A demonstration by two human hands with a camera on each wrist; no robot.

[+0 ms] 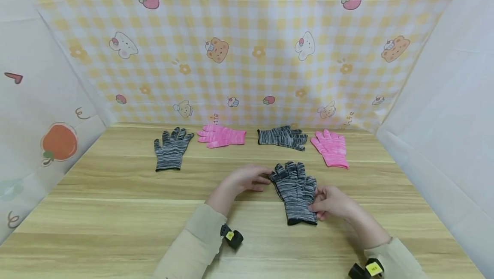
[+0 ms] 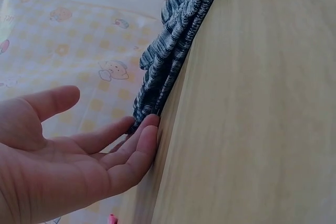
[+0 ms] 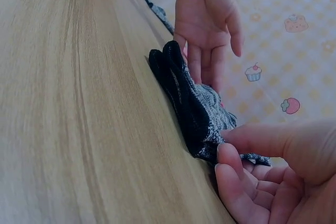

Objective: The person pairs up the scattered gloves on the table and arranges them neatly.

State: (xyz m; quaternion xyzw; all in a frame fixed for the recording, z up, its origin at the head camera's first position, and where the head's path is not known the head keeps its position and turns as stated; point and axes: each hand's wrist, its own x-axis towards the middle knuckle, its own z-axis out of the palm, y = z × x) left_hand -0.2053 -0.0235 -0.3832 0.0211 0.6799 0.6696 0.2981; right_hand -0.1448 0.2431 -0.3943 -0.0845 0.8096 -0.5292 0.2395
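Note:
Two grey-and-black knitted gloves (image 1: 295, 195) lie one over the other on the table, fingers pointing away and black-edged cuffs toward me. In the right wrist view both dark cuffs (image 3: 184, 100) show layered together. My right hand (image 1: 332, 202) pinches the right side of the gloves near the cuff between thumb and fingers. At the upper left edge of the gloves, my left hand (image 1: 248, 178) has its fingers extended. Its fingertips (image 2: 149, 135) are right at the glove's edge in the left wrist view, with the thumb held apart.
Along the back lie a grey glove (image 1: 170, 150) at left, a pink glove (image 1: 221, 136), another grey glove (image 1: 281, 137) and a second pink glove (image 1: 331, 148) at right. A checked cloth (image 1: 247, 73) hangs behind the wooden table (image 1: 115, 210). White cloth stands at both sides.

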